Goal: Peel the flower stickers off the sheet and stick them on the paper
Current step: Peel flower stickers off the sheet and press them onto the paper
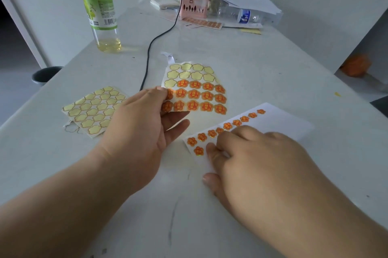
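Head view: the left grip (142, 123) pinches the sheet (195, 90) at its near-left corner, thumb on top and fingers beneath. This holds it raised and tilted above the desk (252, 58), probably so the next sticker stays within reach. The sheet's far rows are bare yellow backing; orange flowers fill the three near rows, apart from one bare spot at the left of the farthest.

The paper (283, 119) lies flat on the desk to the right, just beside the sheet. A row of stickers (227, 126) runs along its far edge, and one more flower (198, 150) starts a second row at the near-left end. The right grip (258, 163) holds nothing that I can see. Its bent fingertips (212, 148) press down on the paper right beside that flower, likely rubbing a fresh sticker flat, though any sticker there is hidden beneath them. The thumb rests at the paper's near edge, which would keep the paper from sliding.

A spent sheet (94, 111), all empty outlines, lies to the left, out of the way. A bottle (100, 12) and a cable (151, 48) stand farther back.

The task looks less than half done, judging by the flowers left.
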The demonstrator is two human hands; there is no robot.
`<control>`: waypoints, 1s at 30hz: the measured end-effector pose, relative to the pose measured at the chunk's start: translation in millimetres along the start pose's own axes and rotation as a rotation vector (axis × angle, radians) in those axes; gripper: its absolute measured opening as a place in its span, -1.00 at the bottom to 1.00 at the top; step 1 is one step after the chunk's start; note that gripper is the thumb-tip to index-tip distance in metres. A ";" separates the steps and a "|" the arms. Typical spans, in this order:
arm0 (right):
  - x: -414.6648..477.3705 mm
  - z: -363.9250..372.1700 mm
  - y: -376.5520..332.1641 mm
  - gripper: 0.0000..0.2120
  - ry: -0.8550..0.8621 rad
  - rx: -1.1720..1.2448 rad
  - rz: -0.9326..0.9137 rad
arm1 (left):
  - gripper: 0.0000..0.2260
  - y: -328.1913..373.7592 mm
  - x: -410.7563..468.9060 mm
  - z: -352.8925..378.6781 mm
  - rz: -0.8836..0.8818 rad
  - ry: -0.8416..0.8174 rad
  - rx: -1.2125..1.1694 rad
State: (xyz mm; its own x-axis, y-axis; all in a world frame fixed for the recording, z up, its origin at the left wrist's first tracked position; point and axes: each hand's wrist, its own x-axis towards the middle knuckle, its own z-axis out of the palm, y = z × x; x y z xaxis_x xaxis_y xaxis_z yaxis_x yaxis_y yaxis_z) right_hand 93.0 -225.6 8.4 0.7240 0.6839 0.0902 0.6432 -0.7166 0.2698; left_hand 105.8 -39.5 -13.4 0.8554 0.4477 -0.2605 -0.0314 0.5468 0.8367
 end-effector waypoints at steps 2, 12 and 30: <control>4.5 -2.0 -1.9 -0.37 -0.033 0.062 -0.019 | -0.75 0.1 0.7 -1.8 0.040 -0.007 0.036; 5.5 -16.8 53.7 -0.73 0.167 0.453 0.185 | -0.54 -0.1 7.1 -3.2 0.096 -0.006 0.083; 8.9 -14.4 28.5 -0.72 0.620 0.596 0.205 | -0.76 -19.4 -22.6 -1.3 0.372 -0.612 0.267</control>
State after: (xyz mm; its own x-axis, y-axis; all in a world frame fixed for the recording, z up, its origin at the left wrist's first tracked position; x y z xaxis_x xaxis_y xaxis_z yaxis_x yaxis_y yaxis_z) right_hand 114.2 -238.0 30.8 0.6852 0.3617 0.6322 0.6637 -0.6676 -0.3374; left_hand 86.4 -59.3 -24.3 0.9492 0.0541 0.3101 -0.3144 0.2118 0.9254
